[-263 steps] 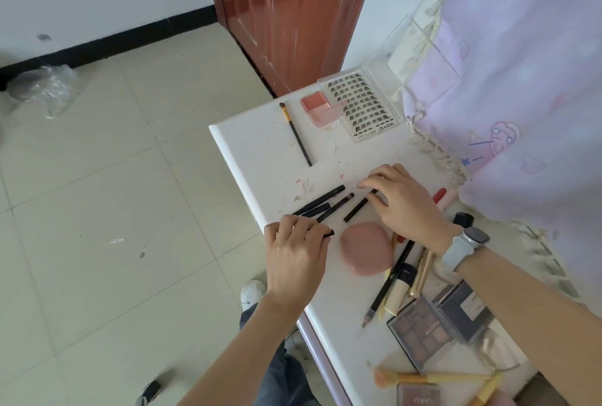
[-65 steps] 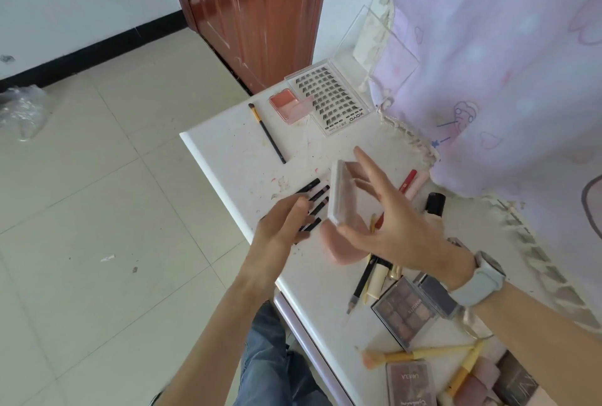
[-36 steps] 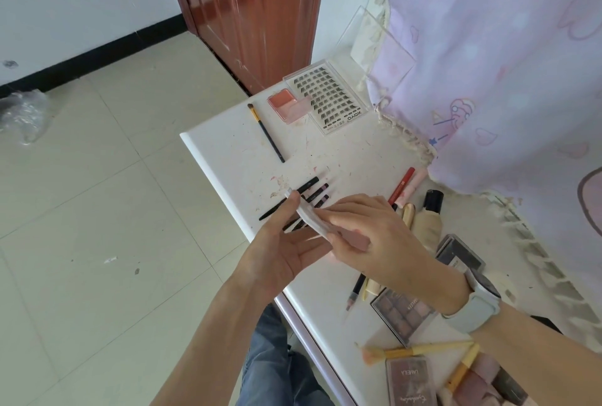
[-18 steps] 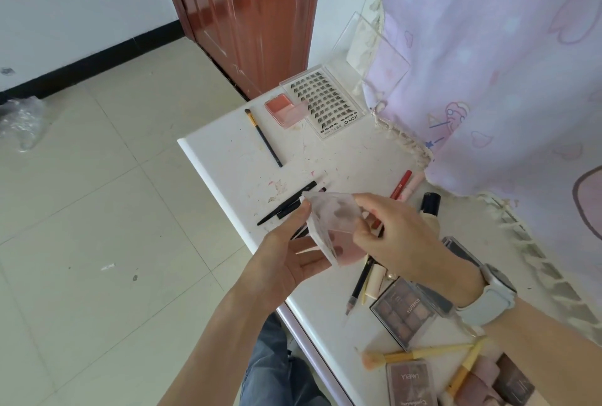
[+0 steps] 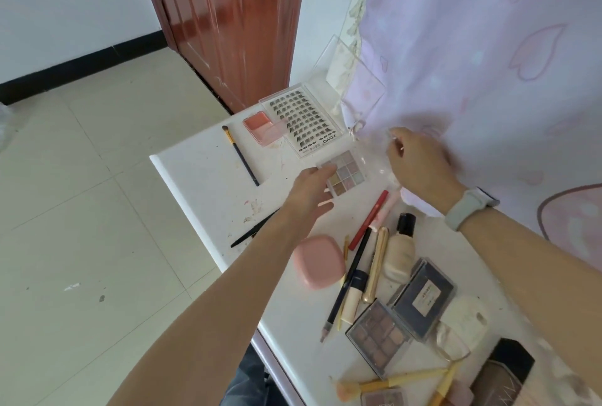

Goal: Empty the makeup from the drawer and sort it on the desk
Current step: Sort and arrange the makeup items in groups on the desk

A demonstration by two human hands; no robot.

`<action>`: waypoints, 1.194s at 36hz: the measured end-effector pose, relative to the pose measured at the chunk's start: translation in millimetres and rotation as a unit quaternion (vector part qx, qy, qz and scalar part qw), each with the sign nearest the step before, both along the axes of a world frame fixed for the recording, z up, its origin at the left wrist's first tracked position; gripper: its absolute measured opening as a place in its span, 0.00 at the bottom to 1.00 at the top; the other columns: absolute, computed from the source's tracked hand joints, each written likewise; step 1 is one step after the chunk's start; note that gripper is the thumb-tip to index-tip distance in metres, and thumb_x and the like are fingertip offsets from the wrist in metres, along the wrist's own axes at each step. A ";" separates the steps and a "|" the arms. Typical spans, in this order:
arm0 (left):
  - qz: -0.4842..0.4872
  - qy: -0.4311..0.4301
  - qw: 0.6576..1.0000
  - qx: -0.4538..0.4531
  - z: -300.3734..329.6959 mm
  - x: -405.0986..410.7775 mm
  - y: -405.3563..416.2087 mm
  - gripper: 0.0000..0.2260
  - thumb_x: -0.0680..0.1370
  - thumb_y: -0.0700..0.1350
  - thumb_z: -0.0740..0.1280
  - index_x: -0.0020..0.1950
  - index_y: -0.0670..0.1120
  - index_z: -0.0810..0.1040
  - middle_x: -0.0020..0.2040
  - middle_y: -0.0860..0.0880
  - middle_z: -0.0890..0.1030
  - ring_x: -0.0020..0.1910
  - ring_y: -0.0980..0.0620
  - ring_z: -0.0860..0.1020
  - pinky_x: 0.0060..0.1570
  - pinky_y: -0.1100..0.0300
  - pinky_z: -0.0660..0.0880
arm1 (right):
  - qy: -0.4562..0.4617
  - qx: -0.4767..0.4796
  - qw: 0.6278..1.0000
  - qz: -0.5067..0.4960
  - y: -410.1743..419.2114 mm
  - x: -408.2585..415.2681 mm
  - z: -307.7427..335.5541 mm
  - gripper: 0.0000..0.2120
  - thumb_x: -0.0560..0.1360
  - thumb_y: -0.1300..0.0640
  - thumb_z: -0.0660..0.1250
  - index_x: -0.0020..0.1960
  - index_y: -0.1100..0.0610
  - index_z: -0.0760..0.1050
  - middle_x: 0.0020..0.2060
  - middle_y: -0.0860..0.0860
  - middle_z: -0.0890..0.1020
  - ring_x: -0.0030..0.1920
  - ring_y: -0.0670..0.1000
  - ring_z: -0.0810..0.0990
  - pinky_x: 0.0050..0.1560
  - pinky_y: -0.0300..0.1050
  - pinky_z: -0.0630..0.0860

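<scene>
Square pastel palette (image 5: 345,172) under left grip's (image 5: 311,192) relaxed fingers; right (image 5: 418,164) seemingly pinching clear lid.

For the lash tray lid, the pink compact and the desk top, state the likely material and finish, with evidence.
Lash tray lid: clear, glossy hard plastic, probably; the curtain shows through it.
Pink compact: matte or satin plastic, it seems; smooth rounded corners, soft sheen.
Desk top: white, smooth, perhaps laminate or painted board; stained.
</scene>
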State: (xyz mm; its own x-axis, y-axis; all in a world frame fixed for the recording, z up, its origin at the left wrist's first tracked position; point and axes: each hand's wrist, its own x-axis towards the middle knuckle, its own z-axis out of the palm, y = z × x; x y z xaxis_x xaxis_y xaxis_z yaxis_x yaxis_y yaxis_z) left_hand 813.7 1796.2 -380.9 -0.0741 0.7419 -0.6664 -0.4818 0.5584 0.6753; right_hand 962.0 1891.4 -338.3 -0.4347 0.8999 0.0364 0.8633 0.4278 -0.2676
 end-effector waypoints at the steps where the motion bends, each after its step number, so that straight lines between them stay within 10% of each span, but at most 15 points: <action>1: -0.013 0.009 1.000 -0.006 -1.6 3.2 6.3 0.23 0.77 0.52 0.64 0.70 0.45 0.67 0.64 0.44 0.74 0.60 0.46 0.75 0.58 0.54 0.73 | -0.028 0.013 1.000 0.004 7.6 -1.0 -1.3 0.13 0.79 0.62 0.54 0.58 0.65 0.73 0.45 0.62 0.80 0.47 0.62 0.77 0.46 0.54 0.74; 12: -0.054 0.051 0.997 -0.017 0.5 19.8 51.8 0.19 0.79 0.52 0.61 0.66 0.43 0.69 0.57 0.48 0.70 0.57 0.48 0.73 0.56 0.54 0.74 | -0.222 0.077 0.972 -0.008 52.2 -0.8 -18.9 0.15 0.77 0.64 0.58 0.63 0.60 0.69 0.59 0.58 0.75 0.53 0.60 0.78 0.40 0.46 0.69; 18: -0.055 0.189 0.980 0.002 13.2 10.5 42.6 0.15 0.80 0.51 0.59 0.63 0.46 0.72 0.52 0.52 0.74 0.57 0.50 0.74 0.59 0.54 0.72 | -0.201 0.211 0.956 0.040 35.0 3.7 -19.7 0.14 0.64 0.68 0.69 0.50 0.64 0.74 0.47 0.62 0.77 0.43 0.62 0.78 0.37 0.50 0.75; 25: 0.001 0.339 0.938 0.069 20.2 -8.3 -37.1 0.10 0.79 0.45 0.61 0.59 0.49 0.76 0.52 0.58 0.78 0.48 0.65 0.75 0.45 0.73 0.71 | 0.038 -0.027 0.981 0.189 -55.4 15.0 -24.6 0.13 0.75 0.55 0.62 0.57 0.58 0.76 0.52 0.52 0.78 0.52 0.52 0.76 0.52 0.45 0.72; 31: 0.026 0.334 0.940 0.061 16.7 -7.6 -81.8 0.07 0.79 0.44 0.62 0.54 0.52 0.77 0.49 0.61 0.79 0.45 0.66 0.77 0.41 0.76 0.71 | -0.081 -0.106 0.938 0.320 -121.7 15.4 -46.3 0.34 0.67 0.35 0.59 0.69 0.50 0.61 0.67 0.48 0.70 0.65 0.51 0.69 0.61 0.51 0.68; 43: 0.015 0.312 0.950 -0.004 5.5 -5.4 -121.3 0.08 0.79 0.42 0.61 0.53 0.51 0.78 0.48 0.55 0.82 0.46 0.60 0.79 0.48 0.66 0.74 | -0.135 -0.013 0.939 0.316 -124.4 0.7 -55.9 0.37 0.62 0.46 0.73 0.67 0.58 0.65 0.57 0.54 0.77 0.53 0.57 0.77 0.48 0.53 0.74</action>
